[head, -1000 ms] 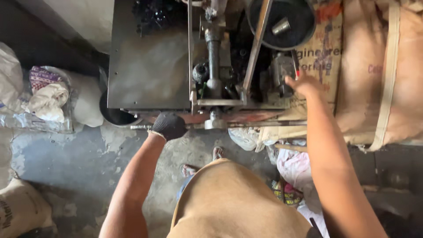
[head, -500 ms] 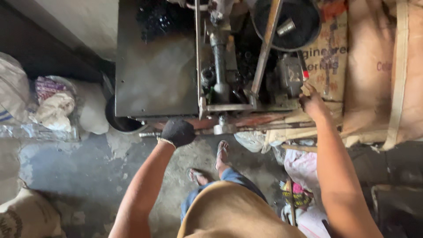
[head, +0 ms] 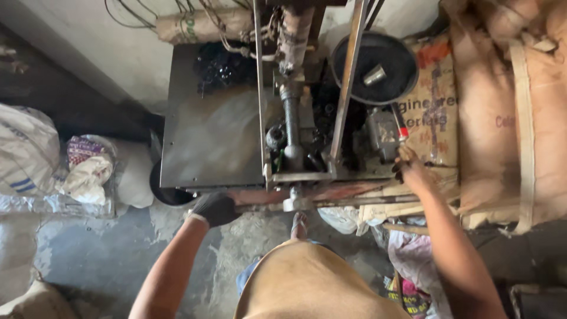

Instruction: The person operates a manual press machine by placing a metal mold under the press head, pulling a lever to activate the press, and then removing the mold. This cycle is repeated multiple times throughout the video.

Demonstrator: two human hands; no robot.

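The gloved left hand (head: 214,208) is clenched on a horizontal rod (head: 331,202) running along the machine's (head: 212,142) front edge. The bare right hand (head: 413,171) closes on a red-tipped lever (head: 400,125) at the machine's right side. This looks like working the press mid-cycle; the next move likely needs a steady pull with both arms. Room is tight: sacks (head: 508,112) crowd the right, bags (head: 88,168) the left, with bare floor (head: 88,248) open behind the left arm.
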